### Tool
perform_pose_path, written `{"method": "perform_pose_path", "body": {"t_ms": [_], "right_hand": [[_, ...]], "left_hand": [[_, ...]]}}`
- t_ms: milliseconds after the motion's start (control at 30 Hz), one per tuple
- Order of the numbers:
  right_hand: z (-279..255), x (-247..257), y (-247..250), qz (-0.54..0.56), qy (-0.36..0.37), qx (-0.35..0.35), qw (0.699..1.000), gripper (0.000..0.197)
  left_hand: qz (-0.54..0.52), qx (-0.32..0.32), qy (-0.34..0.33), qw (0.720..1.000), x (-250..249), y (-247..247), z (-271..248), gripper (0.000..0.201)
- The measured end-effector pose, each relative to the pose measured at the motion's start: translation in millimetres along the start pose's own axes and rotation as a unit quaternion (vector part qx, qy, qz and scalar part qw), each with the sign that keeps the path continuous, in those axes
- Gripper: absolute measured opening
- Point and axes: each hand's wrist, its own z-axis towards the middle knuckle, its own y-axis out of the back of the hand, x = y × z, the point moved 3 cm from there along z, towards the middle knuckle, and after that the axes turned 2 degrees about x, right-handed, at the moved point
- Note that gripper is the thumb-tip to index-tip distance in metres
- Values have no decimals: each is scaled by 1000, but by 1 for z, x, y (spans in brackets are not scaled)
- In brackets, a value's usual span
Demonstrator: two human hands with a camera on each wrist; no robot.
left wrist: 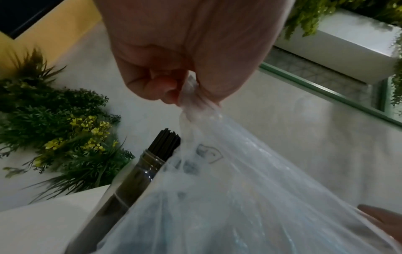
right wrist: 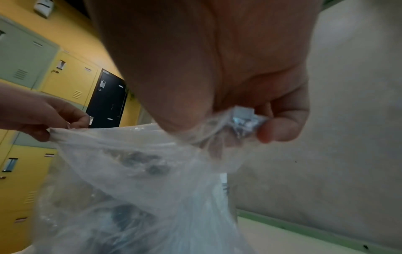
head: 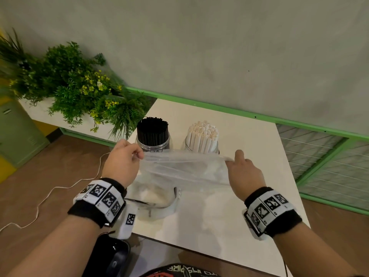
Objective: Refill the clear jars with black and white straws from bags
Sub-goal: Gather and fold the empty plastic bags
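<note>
Pulling the thin clear plastic bag (head: 185, 168) wide, left hand (head: 121, 160) and right hand (head: 244, 170) fingers pinch its edges, perhaps to open it.

Stretched bag (head: 185, 168) before both jars (head: 153, 143)

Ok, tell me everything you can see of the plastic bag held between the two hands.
The plastic bag is thin, clear and crinkled, with faint dark print on its side. It is stretched wide above the white table, in front of the jar of black straws and the jar of white straws. The left hand pinches one bunched corner, the right hand the other. Its body sags toward the table; the contents cannot be made out.
</note>
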Motion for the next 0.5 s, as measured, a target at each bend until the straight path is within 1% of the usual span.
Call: {"method": "perform_pose_path", "body": {"t_ms": [67,100,133,167,200,233,267,300,333,367,400,433,500], "right_hand": [[4,-7,4,-22,-5,8,1000,32],[7,-12,4,-15,-2,20,1000,32],[10,-17,5,11,11,33,999,30],[13,-21,5,63,36,48,996,27],[15,-25,7,156,65,57,984,22],[14,-31,10,275,82,61,956,18],[13,-36,13,392,90,57,914,17],[13,-42,16,480,91,42,872,20],[13,-46,18,530,93,26,843,21],[12,-50,20,543,98,11,834,20],[13,-52,20,544,105,-4,832,18],[14,-52,20,543,106,-16,833,18],[16,-51,23,565,96,-49,818,19]], "left_hand": [[42,20,-6,999,0,1,4,31],[55,34,-8,998,1,3,6,31],[63,51,-9,997,1,6,8,30],[60,72,-5,996,2,8,10,28],[40,92,2,995,3,11,12,26],[-6,110,27,994,6,14,13,24],[-76,124,67,987,8,18,13,22],[-154,133,112,973,11,21,13,20],[-209,140,147,957,14,22,14,19],[-224,148,163,949,18,22,16,19],[-216,153,169,949,21,21,17,19],[-195,151,167,954,25,20,19,19],[-136,138,160,968,28,18,24,19]]}}
